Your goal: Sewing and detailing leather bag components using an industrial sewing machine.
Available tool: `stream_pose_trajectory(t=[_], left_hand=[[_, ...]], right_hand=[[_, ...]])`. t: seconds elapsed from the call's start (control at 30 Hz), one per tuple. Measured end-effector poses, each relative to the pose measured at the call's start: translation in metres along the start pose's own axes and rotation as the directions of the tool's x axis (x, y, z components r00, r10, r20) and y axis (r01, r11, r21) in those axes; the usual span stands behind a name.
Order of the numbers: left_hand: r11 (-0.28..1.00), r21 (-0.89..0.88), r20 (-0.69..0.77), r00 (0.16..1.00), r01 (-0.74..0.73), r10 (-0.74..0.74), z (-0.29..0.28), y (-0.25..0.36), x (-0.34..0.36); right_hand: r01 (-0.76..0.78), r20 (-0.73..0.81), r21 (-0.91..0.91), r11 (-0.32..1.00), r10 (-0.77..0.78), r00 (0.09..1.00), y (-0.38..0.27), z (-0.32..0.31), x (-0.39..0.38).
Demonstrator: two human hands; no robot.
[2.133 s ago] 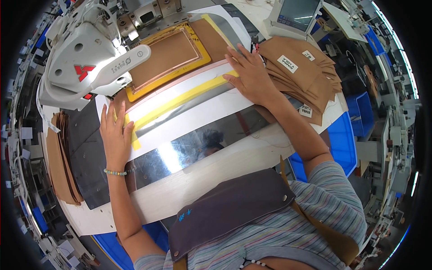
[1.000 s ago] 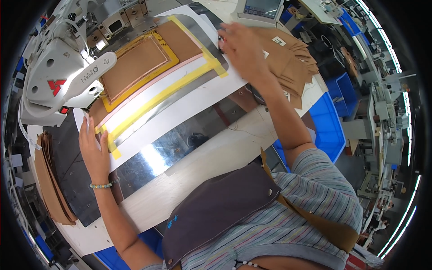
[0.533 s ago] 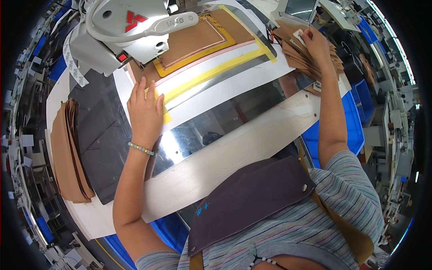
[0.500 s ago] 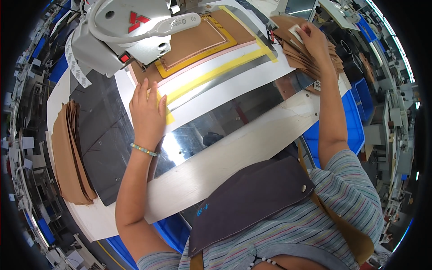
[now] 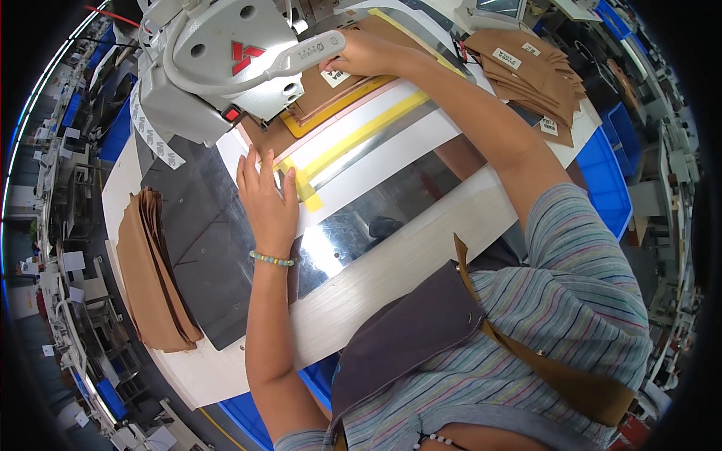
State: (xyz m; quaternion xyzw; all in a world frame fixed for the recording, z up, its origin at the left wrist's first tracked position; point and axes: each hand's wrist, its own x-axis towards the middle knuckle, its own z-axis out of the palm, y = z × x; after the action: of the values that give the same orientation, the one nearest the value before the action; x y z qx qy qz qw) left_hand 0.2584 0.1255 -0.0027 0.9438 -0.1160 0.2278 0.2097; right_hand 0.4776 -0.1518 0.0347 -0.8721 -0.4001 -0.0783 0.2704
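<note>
My left hand [image 5: 268, 199] lies flat with its fingers spread, its fingertips on the brown sheet [image 5: 265, 138] and near the yellow tape at the template's corner. My right hand [image 5: 368, 56] reaches across to the end of the sewing machine's grey lever [image 5: 308, 52]. Its fingers are closed on a small white printed label [image 5: 335, 77], partly hidden, over the brown piece [image 5: 314, 92] inside the yellow frame [image 5: 307, 126]. The white sewing machine head [image 5: 233, 60] stands just left of this hand, hiding part of the frame.
Brown pieces with white labels [image 5: 519, 83] are heaped at the right. Folded brown pieces [image 5: 154, 278] stand at the left on a dark plate [image 5: 207, 248]. A shiny metal plate [image 5: 361, 225] covers the near side. A blue bin [image 5: 605, 188] sits beyond the right edge.
My right hand has moved left from the brown heap to the yellow frame, bringing the white label. My left hand keeps its place on the sheet; the whole view has shifted.
</note>
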Motion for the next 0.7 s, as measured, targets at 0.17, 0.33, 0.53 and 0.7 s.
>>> stream_pose_trajectory(t=[0.17,0.33,0.53,0.7], left_hand=[[1.000,-0.014,-0.002,1.000,-0.008,0.008,0.000,-0.009,0.002],[0.991,0.093,0.053,0.995,-0.092,0.088,-0.003,-0.029,0.022],[0.992,0.088,0.179,0.981,-0.087,0.070,0.034,-0.066,0.069],[0.979,-0.187,0.321,0.947,0.086,-0.022,0.062,-0.079,0.103]], right_hand=[[-0.043,0.132,0.006,0.999,0.042,0.990,-0.002,0.006,0.014],[0.164,-0.090,-0.045,0.985,-0.167,0.982,0.002,-0.002,0.000],[-0.268,-0.574,-0.298,0.916,0.052,0.817,0.081,-0.103,-0.080],[-0.667,-0.637,-0.367,0.648,0.347,0.688,0.158,-0.167,-0.170]])
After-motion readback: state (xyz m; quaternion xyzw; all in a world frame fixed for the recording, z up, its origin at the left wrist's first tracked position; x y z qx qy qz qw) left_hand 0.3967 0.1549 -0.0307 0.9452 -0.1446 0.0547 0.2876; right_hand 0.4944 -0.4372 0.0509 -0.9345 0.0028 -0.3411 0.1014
